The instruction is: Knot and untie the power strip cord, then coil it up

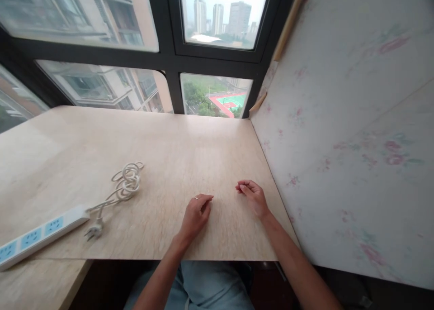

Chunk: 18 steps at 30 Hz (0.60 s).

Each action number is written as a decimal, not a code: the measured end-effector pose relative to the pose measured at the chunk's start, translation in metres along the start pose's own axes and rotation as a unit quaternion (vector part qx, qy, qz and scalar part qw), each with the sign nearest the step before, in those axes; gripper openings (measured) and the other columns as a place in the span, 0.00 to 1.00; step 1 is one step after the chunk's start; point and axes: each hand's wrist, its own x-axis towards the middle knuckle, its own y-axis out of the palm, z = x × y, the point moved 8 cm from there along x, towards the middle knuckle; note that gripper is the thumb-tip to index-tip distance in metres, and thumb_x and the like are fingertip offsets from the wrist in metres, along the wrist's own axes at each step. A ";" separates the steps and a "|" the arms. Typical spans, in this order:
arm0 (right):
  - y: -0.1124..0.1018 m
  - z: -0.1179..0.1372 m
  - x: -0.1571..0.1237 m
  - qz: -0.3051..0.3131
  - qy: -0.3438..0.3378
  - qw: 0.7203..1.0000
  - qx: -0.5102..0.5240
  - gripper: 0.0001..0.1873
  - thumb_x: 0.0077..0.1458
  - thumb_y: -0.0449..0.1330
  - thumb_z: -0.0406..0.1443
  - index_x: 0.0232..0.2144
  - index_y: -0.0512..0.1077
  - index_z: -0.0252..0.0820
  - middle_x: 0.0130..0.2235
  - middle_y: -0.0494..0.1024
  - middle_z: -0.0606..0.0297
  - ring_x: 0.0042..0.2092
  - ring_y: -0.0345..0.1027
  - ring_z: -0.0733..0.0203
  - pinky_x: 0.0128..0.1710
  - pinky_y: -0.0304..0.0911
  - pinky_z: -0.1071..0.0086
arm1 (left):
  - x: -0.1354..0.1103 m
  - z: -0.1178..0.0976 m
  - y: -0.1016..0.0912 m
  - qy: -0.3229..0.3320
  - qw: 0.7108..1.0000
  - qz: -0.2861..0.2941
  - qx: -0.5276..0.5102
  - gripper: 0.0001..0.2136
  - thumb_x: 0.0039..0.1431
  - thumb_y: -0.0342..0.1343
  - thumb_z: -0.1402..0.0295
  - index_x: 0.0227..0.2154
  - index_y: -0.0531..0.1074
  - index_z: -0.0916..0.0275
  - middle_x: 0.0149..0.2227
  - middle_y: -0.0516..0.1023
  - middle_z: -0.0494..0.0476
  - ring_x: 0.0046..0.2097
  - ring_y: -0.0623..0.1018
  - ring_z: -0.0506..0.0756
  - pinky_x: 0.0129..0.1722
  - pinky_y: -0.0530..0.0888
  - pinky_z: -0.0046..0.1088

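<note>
My left hand [197, 214] rests on the pale, marble-patterned tabletop [162, 215] near its front edge. Its fingers are curled together, a ring shows on one of them, and I see nothing held. To the right, apart from it, is my right hand [253, 197], its fingers bent in and the thumb laid against them. Nothing shows in that hand either. Bare tabletop lies between the two hands.
A white power strip [44, 233] with blue socket panels lies at the left. Its cord [129, 183] is bundled, and the plug [94, 231] lies nearby. A floral-papered wall [339, 120] bounds the right side; dark-framed windows [217, 62] stand behind.
</note>
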 end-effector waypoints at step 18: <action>0.003 0.008 0.000 -0.040 0.007 0.999 -0.011 0.13 0.48 0.66 0.45 0.34 0.77 0.44 0.33 0.79 0.61 0.37 0.72 0.59 0.39 0.67 0.64 | -0.005 0.008 -0.014 -0.062 0.994 -0.025 -0.087 0.10 0.58 0.50 0.74 0.36 0.76 0.59 0.37 0.81 0.57 0.39 0.80 0.54 0.38 0.78 0.32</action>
